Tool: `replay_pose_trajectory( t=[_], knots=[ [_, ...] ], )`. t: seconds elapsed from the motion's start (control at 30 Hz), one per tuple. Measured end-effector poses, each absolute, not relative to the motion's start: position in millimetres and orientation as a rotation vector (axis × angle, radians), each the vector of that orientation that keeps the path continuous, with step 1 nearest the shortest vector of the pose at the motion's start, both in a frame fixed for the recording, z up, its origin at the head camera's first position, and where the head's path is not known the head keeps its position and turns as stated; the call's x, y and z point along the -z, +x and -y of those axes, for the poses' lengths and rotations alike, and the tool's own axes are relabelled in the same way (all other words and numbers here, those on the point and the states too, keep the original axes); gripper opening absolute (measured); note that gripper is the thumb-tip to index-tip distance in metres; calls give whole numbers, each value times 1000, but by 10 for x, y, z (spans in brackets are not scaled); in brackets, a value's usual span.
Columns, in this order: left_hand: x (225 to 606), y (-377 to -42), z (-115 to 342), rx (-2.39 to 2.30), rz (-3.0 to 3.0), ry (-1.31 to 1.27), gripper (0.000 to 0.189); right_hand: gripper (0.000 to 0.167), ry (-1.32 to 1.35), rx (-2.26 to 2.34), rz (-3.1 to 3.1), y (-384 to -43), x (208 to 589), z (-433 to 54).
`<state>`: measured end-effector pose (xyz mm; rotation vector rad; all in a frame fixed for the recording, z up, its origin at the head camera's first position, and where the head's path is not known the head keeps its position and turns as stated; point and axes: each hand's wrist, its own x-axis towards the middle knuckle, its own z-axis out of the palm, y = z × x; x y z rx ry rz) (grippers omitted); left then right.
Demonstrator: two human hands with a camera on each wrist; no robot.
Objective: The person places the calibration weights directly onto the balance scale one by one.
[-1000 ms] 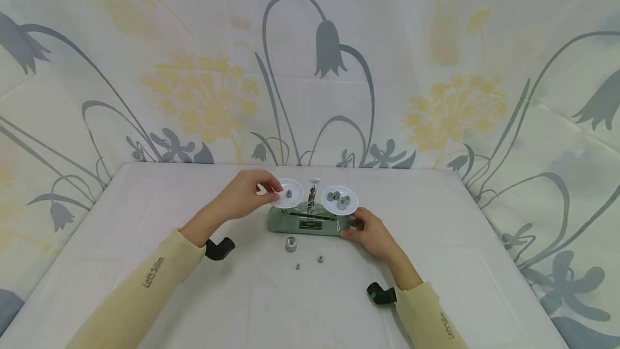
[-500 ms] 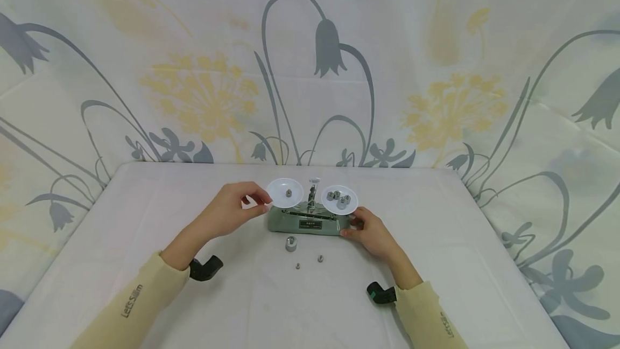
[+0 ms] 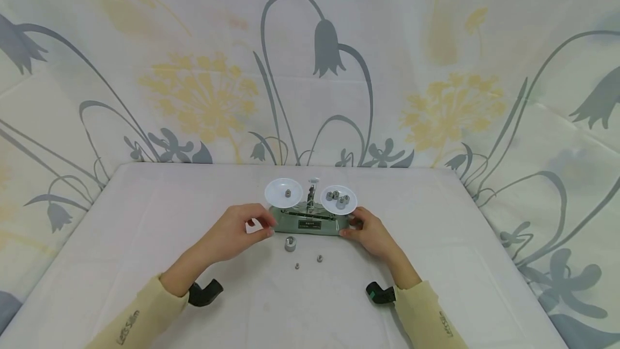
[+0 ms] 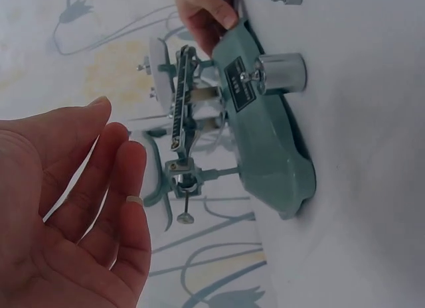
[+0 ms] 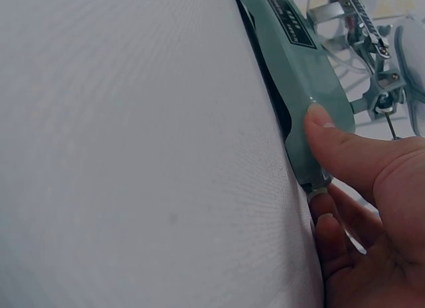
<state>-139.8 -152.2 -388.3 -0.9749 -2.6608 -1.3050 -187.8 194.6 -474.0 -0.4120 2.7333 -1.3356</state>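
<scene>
A green balance scale (image 3: 286,224) stands on the table with two white pans. The left pan (image 3: 276,194) carries one small metal weight (image 3: 288,193); several weights (image 3: 341,203) sit in the right pan (image 3: 327,206). My right hand (image 3: 370,235) grips the right end of the base, the thumb on its front face and the fingers around the end in the right wrist view. My left hand (image 3: 242,231) hovers just in front of the base's left end. Its fingers are loosely bent with nothing between them, as the left wrist view of the hand (image 4: 73,222) shows.
In front of the base stands a large metal weight (image 3: 290,245). A smaller weight (image 3: 319,258) and a tiny weight (image 3: 297,266) are nearer to me. White cloth (image 3: 271,306) covers the table, and a flower-patterned curtain (image 3: 300,96) hangs behind.
My left hand has drawn back from the left pan and come down towards me, to near the base's left end. The right hand keeps its grip on the scale.
</scene>
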Motion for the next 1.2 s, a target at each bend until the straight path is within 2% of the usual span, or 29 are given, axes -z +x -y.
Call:
replay_pose_trajectory(
  t=[0.57,1.2],
  knots=[
    [4160,-1311,1436,1400,2731,-1023,19,50,-401,1357,-2713,-1876,4713,-1935],
    [4451,-1373,1350,1421,2775,-1058,19,49,-401,1369,-2712,-1863,4717,-1937]
  ],
)
